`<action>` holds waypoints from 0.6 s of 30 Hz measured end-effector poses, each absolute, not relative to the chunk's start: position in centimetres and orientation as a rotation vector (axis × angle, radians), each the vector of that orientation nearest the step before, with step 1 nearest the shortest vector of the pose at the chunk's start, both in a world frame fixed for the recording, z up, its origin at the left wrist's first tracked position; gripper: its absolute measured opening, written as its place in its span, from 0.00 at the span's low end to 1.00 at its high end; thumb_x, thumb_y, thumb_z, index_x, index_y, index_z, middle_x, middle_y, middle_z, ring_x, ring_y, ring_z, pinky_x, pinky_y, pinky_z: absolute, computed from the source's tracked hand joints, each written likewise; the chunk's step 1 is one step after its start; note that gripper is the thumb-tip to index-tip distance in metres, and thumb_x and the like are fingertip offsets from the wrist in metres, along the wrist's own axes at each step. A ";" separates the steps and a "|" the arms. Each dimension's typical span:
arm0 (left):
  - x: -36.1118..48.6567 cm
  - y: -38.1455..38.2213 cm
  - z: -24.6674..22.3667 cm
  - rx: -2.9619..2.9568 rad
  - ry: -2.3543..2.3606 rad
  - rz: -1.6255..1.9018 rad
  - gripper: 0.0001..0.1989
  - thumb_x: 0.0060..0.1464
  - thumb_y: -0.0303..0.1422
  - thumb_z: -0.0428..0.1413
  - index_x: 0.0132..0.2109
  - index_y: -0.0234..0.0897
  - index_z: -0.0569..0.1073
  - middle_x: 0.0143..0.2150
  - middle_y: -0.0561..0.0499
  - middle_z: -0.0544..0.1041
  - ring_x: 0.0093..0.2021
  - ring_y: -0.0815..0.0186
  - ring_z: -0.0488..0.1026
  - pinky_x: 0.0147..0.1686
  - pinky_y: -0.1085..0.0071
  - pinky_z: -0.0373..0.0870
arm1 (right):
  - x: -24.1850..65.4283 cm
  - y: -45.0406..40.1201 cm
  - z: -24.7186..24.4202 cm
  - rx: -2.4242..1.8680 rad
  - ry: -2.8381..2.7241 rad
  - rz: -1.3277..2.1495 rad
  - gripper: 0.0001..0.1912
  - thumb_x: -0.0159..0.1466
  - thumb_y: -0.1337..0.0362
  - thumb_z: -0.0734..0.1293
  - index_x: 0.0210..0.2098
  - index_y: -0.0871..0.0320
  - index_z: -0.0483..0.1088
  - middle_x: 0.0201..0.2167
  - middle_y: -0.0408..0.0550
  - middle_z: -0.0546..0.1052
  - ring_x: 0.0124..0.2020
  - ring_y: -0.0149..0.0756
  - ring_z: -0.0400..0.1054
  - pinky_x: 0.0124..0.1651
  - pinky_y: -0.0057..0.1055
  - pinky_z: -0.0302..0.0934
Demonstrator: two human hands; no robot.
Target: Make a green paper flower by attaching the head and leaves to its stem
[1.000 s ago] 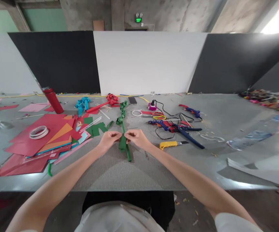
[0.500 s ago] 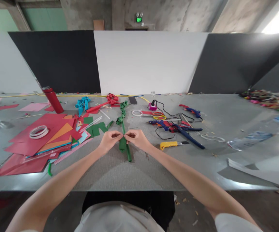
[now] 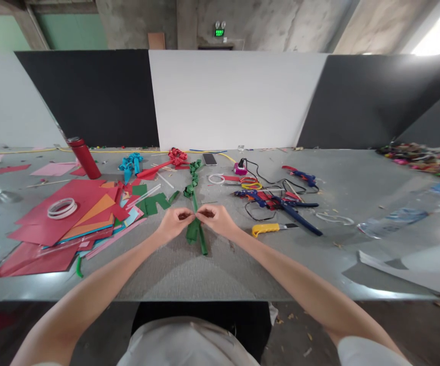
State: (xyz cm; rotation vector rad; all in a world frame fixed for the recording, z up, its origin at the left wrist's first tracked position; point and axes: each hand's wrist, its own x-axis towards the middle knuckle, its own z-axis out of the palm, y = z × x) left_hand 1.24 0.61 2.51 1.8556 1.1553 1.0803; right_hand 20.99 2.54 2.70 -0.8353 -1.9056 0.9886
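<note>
Head view, hands: left hand (image 3: 174, 223) and right hand (image 3: 216, 219), pinching the green paper piece (image 3: 192, 234), fingertips nearly meeting!
Green stem (image 3: 203, 243): right between them, running away from the body, neither hand clearly nearer.
Look: slim smooth tube, ruffled green curls (image 3: 193, 179) beyond; the piece creased, flaring bodyward.

head — worn on head | faces forward, down | near: table (image 3: 166, 282), hands (image 3: 173, 222) (image 3: 217, 220) mid-frame — far: panels (image 3: 239, 99)

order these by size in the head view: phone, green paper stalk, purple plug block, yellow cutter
1. Green paper stalk
2. Yellow cutter
3. Phone and purple plug block: too alike to rank
</note>
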 end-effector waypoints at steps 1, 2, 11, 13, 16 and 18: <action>1.2 0.6 2.5 1.861 1.165 1.072 0.15 0.55 0.43 0.59 0.35 0.34 0.80 0.31 0.48 0.80 0.31 0.63 0.75 0.32 0.71 0.67 | 21.0 2.6 2.6 -0.837 -1.925 0.961 0.13 0.64 0.53 0.68 0.33 0.58 0.74 0.26 0.45 0.77 0.26 0.34 0.72 0.33 0.29 0.65; 1.2 0.7 2.4 1.861 1.173 1.067 0.16 0.55 0.43 0.59 0.35 0.34 0.80 0.31 0.48 0.80 0.31 0.63 0.75 0.33 0.71 0.67 | 21.0 2.5 2.6 -0.840 -1.942 0.937 0.13 0.64 0.54 0.67 0.33 0.58 0.74 0.25 0.45 0.77 0.26 0.34 0.71 0.33 0.29 0.65; 1.4 0.9 2.0 1.872 1.135 1.042 0.15 0.57 0.41 0.57 0.35 0.33 0.79 0.31 0.49 0.79 0.32 0.64 0.73 0.33 0.72 0.65 | 20.8 2.0 2.9 -0.844 -1.876 0.827 0.11 0.65 0.58 0.66 0.31 0.58 0.73 0.22 0.43 0.74 0.25 0.33 0.70 0.31 0.28 0.63; 1.4 0.9 2.0 1.858 1.124 1.047 0.15 0.57 0.41 0.57 0.35 0.33 0.78 0.30 0.50 0.79 0.32 0.65 0.73 0.33 0.72 0.65 | 20.7 1.9 2.9 -0.848 -1.864 0.828 0.11 0.65 0.58 0.66 0.31 0.58 0.73 0.22 0.43 0.74 0.24 0.33 0.70 0.31 0.28 0.63; 1.3 0.9 2.0 1.848 1.114 1.043 0.15 0.57 0.41 0.57 0.35 0.33 0.79 0.30 0.50 0.79 0.31 0.66 0.73 0.32 0.73 0.65 | 20.6 2.1 2.8 -0.837 -1.861 0.903 0.14 0.66 0.55 0.65 0.31 0.58 0.73 0.22 0.43 0.74 0.25 0.33 0.70 0.32 0.28 0.63; 1.2 0.9 2.1 1.845 1.124 1.030 0.15 0.57 0.42 0.57 0.35 0.33 0.79 0.30 0.50 0.79 0.30 0.66 0.73 0.32 0.73 0.65 | 20.7 2.3 2.7 -0.830 -1.844 0.967 0.17 0.67 0.52 0.63 0.30 0.58 0.72 0.22 0.43 0.73 0.25 0.33 0.69 0.31 0.29 0.63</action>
